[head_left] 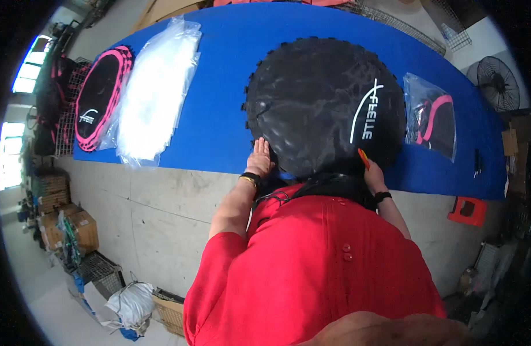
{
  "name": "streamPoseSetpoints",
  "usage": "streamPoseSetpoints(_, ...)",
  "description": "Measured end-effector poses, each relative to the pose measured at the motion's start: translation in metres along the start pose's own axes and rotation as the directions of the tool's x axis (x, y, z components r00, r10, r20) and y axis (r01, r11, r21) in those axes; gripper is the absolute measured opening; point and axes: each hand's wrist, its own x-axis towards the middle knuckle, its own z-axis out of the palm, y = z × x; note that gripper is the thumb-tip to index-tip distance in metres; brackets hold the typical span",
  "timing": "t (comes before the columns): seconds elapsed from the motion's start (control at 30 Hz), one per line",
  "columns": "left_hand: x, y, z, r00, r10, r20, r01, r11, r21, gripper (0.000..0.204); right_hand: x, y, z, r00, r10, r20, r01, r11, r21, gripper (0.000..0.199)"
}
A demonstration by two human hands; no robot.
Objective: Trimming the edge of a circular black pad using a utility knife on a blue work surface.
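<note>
Bright windows (11,151) glow left of grey floor (161,199).

So there's a big round fan (493,83) way out past the right hand (375,174), and a red plastic stool (477,213) off to that hand's right. Well left of the left hand (261,160) I'm seeing a cardboard box (84,230), plus a white sack (130,301) further back.

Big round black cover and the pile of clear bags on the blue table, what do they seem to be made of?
Black cover: coated fabric or soft plastic, I can't tell which, given its faint sheen and shallow wrinkles. Clear bags: likely thin, glossy plastic film, given the glare and crinkled, see-through edges.
</note>
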Motion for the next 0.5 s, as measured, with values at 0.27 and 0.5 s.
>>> streamPoseSetpoints(0.27,0.012,-0.017,-0.033,0.991,-0.017,0.13,0.015,1.0,0.019,0.096,0.008,-0.027,0.005,0.998,0.058,0.019,-0.056,0.994,-0.095,0.037)
streamPoseSetpoints(0.5,0.032,-0.046,-0.056,0.986,-0.069,0.154,0.076,0.996,-0.038,0.096,0.01,-0.082,0.016,0.997,0.017,0.078,-0.003,0.983,-0.183,0.038)
